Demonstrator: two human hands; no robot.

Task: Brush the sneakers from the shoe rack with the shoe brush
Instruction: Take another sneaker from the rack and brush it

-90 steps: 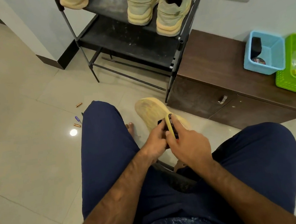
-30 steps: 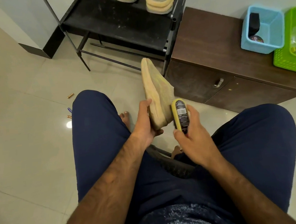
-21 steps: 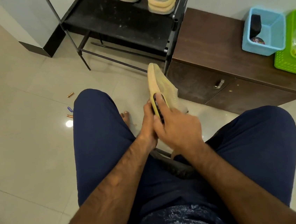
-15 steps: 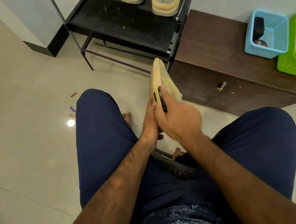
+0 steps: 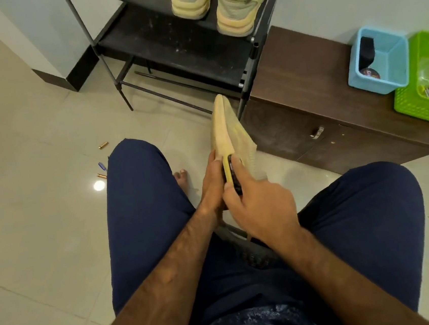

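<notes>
I sit with a pale yellow sneaker (image 5: 227, 132) held up between my knees, turned on its side with the toe pointing away. My left hand (image 5: 211, 181) grips its heel end from the left. My right hand (image 5: 257, 202) holds a yellow-and-black shoe brush (image 5: 230, 172) pressed against the sneaker's side near the heel. Two more pale sneakers (image 5: 217, 0) stand on the upper shelf of the black shoe rack (image 5: 175, 50) ahead.
A low brown cabinet (image 5: 321, 103) stands right of the rack, carrying a blue basket (image 5: 380, 60) and a green basket (image 5: 427, 84). Small batteries (image 5: 103, 145) and a blue tool (image 5: 102, 165) lie on the tiled floor at my left knee.
The brush came off the sneaker a second ago, went back onto its side, slid toward the toe and has now drawn back near the heel. The sneaker stays upright on its side.
</notes>
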